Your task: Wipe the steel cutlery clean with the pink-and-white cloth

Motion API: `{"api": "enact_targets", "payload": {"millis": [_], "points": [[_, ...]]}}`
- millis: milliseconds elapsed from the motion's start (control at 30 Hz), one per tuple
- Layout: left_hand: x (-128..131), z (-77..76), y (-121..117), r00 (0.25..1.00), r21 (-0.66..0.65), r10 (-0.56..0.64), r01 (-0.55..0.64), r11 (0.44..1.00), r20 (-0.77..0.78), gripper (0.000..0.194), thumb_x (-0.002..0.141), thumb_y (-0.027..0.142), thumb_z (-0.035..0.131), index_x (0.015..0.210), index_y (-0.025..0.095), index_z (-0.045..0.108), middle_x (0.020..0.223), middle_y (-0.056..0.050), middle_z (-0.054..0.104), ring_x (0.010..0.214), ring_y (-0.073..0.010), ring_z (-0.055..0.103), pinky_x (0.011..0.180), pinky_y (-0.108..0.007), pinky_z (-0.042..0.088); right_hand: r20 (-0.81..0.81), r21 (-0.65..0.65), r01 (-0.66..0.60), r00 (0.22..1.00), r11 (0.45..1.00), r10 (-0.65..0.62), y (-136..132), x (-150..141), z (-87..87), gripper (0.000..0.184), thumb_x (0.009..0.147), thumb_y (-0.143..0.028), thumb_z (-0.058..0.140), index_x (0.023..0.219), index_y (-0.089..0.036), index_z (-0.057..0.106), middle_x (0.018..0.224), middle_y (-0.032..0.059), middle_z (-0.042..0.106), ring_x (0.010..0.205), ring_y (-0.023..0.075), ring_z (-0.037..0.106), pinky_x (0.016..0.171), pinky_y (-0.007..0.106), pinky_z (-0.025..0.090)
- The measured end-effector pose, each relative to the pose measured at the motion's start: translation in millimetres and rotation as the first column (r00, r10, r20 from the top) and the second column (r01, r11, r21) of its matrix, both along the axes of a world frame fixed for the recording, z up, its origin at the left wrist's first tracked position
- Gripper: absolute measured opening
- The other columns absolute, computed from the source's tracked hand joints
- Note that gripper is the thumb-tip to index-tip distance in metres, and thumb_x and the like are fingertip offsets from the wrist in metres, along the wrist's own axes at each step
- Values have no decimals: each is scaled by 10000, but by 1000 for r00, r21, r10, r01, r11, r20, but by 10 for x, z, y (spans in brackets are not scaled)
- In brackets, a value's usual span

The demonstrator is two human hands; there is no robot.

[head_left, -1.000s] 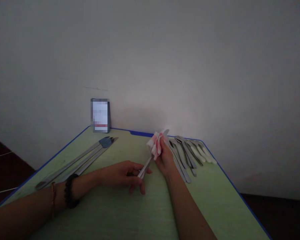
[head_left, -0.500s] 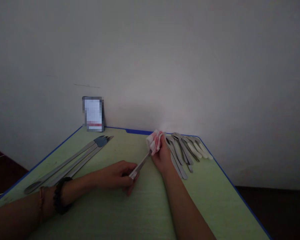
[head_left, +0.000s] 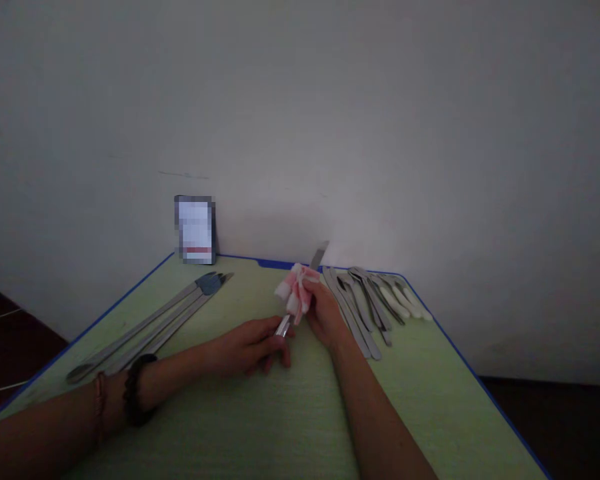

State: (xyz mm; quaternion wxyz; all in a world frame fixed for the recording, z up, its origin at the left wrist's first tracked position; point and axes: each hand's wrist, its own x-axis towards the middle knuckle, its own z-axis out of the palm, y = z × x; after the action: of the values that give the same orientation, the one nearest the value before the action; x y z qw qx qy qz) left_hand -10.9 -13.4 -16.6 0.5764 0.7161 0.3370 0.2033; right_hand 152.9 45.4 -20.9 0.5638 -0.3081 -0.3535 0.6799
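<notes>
A metal table knife (head_left: pixel 319 256) slants up and away over the middle of the table, its flat blade tip showing past the cloth. My left hand (head_left: pixel 255 343) is closed on its shiny handle end. My right hand (head_left: pixel 324 312) grips a pink and white cloth (head_left: pixel 296 293), which is bunched around the middle of the knife and hides that part. Just right of my right hand lie several metal knives and spoons (head_left: pixel 360 317), side by side. Some white-handled pieces of cutlery (head_left: pixel 397 303) lie beyond them.
On the left of the pale green table (head_left: pixel 220 433) lie long-handled utensils (head_left: pixel 155 327), one with a spoon bowl at the near end. A phone-like device (head_left: pixel 196 230) with a blurred screen leans against the wall (head_left: pixel 300 133). Blue edging (head_left: pixel 280 265) borders the table.
The cloth has slid down the knife toward my left hand, so the blade tip now shows beyond it. My left hand has moved right and slightly up. The view has shifted a little.
</notes>
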Motion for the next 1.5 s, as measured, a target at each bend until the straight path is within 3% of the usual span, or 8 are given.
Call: {"api": "enact_targets", "payload": {"millis": [167,367,567,967,1267,1500], "points": [[-15,-3,0,999,31,-36,37,999,-29,306,928,443,425,1011,155,489,823,-28,641,519,-69,462,431,-154,364,-56,-41,36,998,998,-38,34,8,-23,144,665,-256,637,773,-166,667,701,-12,662,665,131,572,624,234,461],[-22,10,2,998,23,-52,53,998,-48,252,930,398,420,862,163,479,702,9,608,510,-67,456,464,-156,365,-127,-35,78,988,996,-82,35,21,-35,204,700,-306,684,863,-185,667,773,-12,680,698,122,590,658,229,481],[2,82,-21,996,-21,-77,76,997,-48,156,833,297,535,764,178,460,615,39,575,511,-77,468,479,-165,357,-190,-29,135,972,990,-138,64,36,-54,187,717,-342,699,835,-202,660,816,-19,675,734,107,592,631,201,487],[-5,73,-32,996,-25,-54,52,998,-75,68,773,209,544,808,163,507,616,40,577,535,-84,495,486,-160,350,-125,-2,119,985,993,-118,59,30,-54,190,744,-367,663,830,-197,660,783,-7,668,729,124,597,715,248,507],[-3,69,-30,996,-10,-57,57,998,-74,45,773,200,523,787,161,509,609,37,572,533,-86,494,494,-164,360,-105,-7,122,987,993,-122,43,27,-53,191,730,-378,674,790,-198,656,723,-22,644,650,111,568,688,246,510],[8,99,-34,996,-25,-40,38,999,-83,59,760,193,535,806,159,519,604,44,569,525,-82,486,490,-161,355,-109,-8,112,988,994,-112,52,26,-56,206,721,-367,684,829,-194,659,752,-12,659,696,123,590,707,247,508]]}}
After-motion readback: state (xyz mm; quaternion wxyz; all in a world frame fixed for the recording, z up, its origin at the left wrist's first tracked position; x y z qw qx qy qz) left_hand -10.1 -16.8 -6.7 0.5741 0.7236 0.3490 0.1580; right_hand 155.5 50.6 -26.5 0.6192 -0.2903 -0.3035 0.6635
